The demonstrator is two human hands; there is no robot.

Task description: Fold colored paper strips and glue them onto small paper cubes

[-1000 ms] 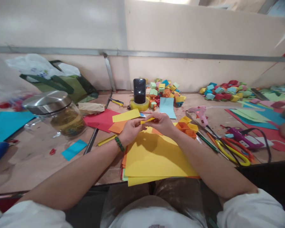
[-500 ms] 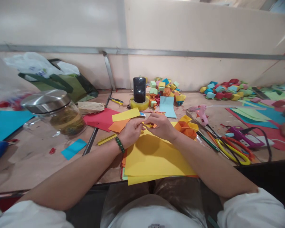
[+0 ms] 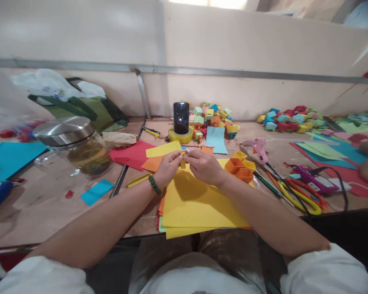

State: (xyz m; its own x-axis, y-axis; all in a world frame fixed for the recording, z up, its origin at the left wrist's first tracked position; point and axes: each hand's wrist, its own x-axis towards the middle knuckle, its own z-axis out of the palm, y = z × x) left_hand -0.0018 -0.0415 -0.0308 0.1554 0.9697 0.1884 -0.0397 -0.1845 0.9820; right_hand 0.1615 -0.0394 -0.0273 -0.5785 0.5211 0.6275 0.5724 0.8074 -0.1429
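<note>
My left hand (image 3: 169, 168) and right hand (image 3: 207, 167) pinch a yellow strip (image 3: 183, 164); yellow sheets (image 3: 199, 208) fill the room below, reaching the table edge (image 3: 138, 236).

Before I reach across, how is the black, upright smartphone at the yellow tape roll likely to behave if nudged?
The black, upright smartphone would probably tip easily: it stands tall and narrow, in or on the round yellow tape roll. Its glossy, reflective front suggests a slick grip. Its flat slab shape looks stiff, so it likely won't bend.
</note>
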